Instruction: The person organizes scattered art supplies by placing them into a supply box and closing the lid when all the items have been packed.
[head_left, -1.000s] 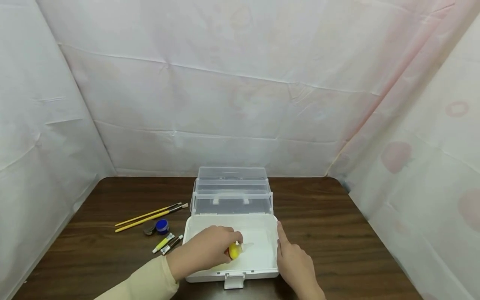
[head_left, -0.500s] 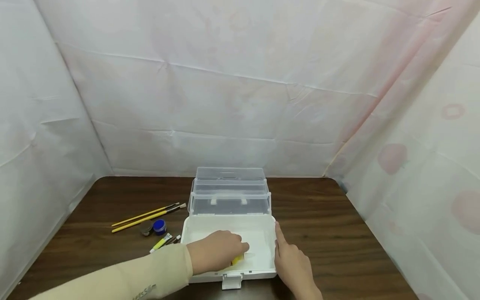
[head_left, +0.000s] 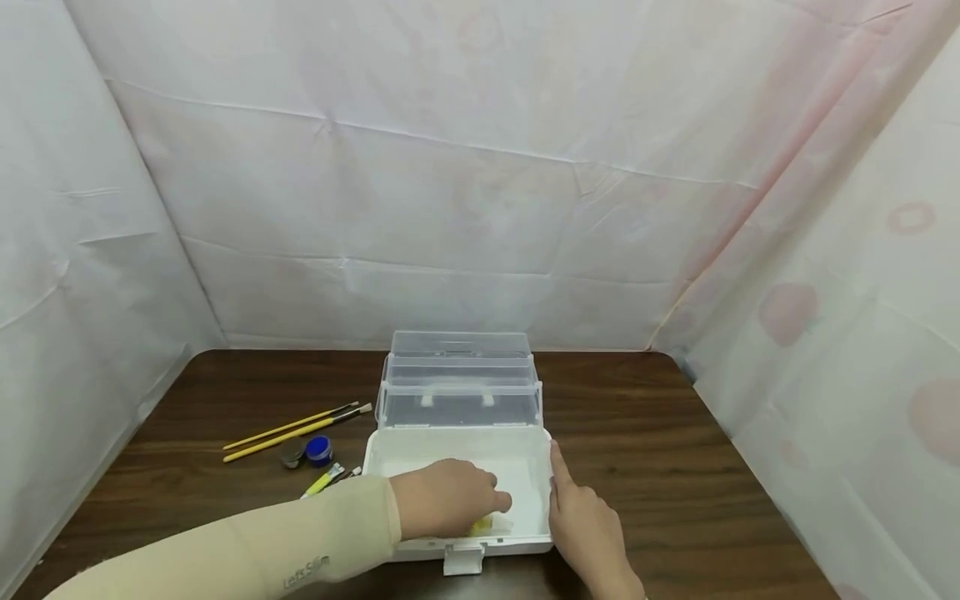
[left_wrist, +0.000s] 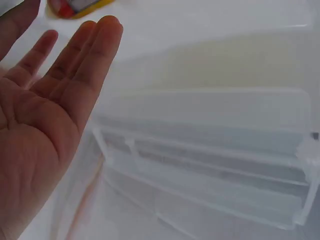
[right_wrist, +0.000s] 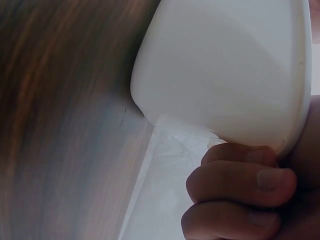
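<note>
Fingers [left_wrist: 75, 60] of my left hand [head_left: 448, 498] lie straight and relaxed, palm open, nothing held — the left wrist view shows the yellow paint bottle [left_wrist: 75, 7] just past the fingertips, apart from them. A second ago this same hand was wrapped round that bottle above the white tray of the storage box [head_left: 525, 533]; half a second ago it had carried it lower and toward the near wall. Now the yellow paint bottle lies on the tray floor near the front right corner, mostly hidden under my hand in the head view, with only a yellow sliver showing at the fingertips. Finding: the bottle has been released inside the box, and I judge that item stowed.

My right hand [head_left: 588, 529] has not shifted over the same interval. It rests against the box's right wall, forefinger stretched along the rim, the other fingers [right_wrist: 240, 185] curled beneath the edge (a steadying hold, by the look of it).

Outstanding items on the table [head_left: 637, 450], left of the box — two yellow-handled brushes [head_left: 296, 429], a blue pot [head_left: 319, 451] beside a dark lid, and small paint tubes [head_left: 324, 481]. The clear lid [head_left: 461, 379] stands open behind the tray.
</note>
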